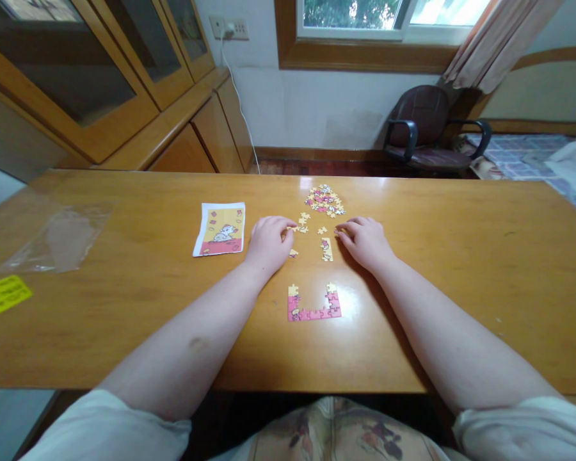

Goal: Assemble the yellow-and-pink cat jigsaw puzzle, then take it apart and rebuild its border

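My left hand (271, 241) is closed, its fingertips at the left end of a short row of yellow puzzle pieces (303, 228). Under its thumb side lies another loose piece (294, 253). Across from it, my right hand (365, 241) pinches a small yellow puzzle piece, mostly covered by the fingers. Between the hands are a single yellow piece (322, 230) and a joined upright strip (327, 250) with a drawing on it. Nearer to me lies a U-shaped joined section of pink and yellow border (314, 314).
A heap of loose puzzle pieces (325, 200) lies toward the far edge of the wooden table (148, 307). Left of my left hand is a picture card (219, 229) with a white animal. Farther left are a clear plastic bag (57, 240) and a yellow label (4, 297).
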